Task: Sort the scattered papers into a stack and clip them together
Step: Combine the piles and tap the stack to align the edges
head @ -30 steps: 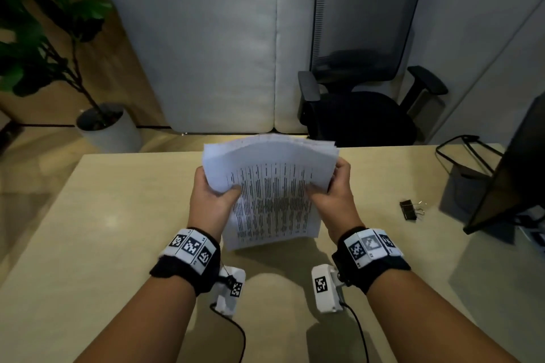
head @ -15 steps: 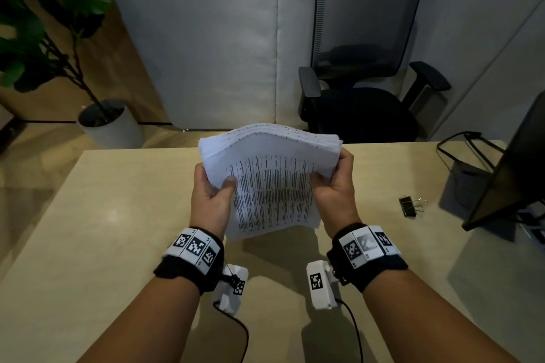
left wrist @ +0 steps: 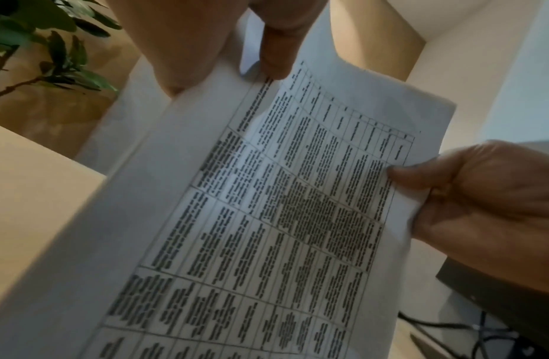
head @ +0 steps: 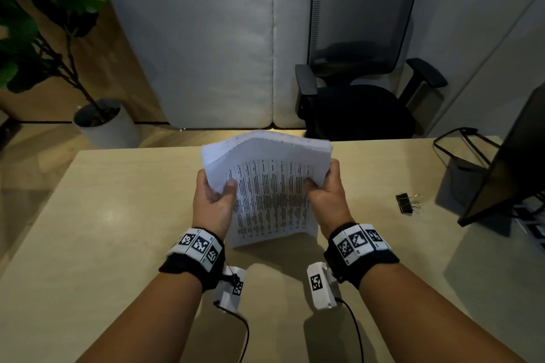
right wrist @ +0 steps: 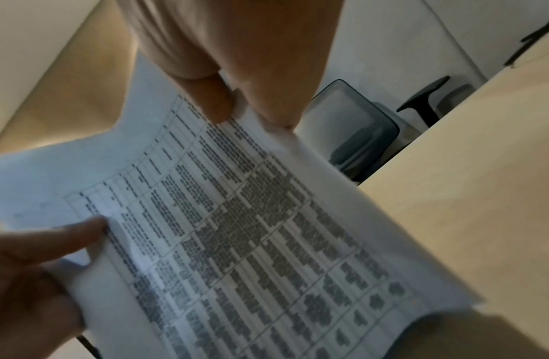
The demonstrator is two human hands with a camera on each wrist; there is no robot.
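Note:
A stack of white papers [head: 269,186] printed with a table stands nearly upright over the desk [head: 118,215], its top edges fanned and uneven. My left hand [head: 213,200] grips its left side, thumb on the front sheet. My right hand [head: 324,193] grips the right side the same way. The left wrist view shows the printed sheet [left wrist: 282,206] with my left thumb [left wrist: 276,48] on it and my right hand [left wrist: 466,194] opposite. The right wrist view shows the papers [right wrist: 251,230] pinched by my right thumb [right wrist: 211,97]. A black binder clip [head: 405,203] lies on the desk to the right.
A dark monitor [head: 507,168] stands at the desk's right edge with a wire stand [head: 460,141] behind it. A black office chair [head: 359,68] sits beyond the far edge. A potted plant [head: 97,124] stands on the floor at left.
The stack rose a little, then came back down toward the desk; both hands kept their grip on its sides.

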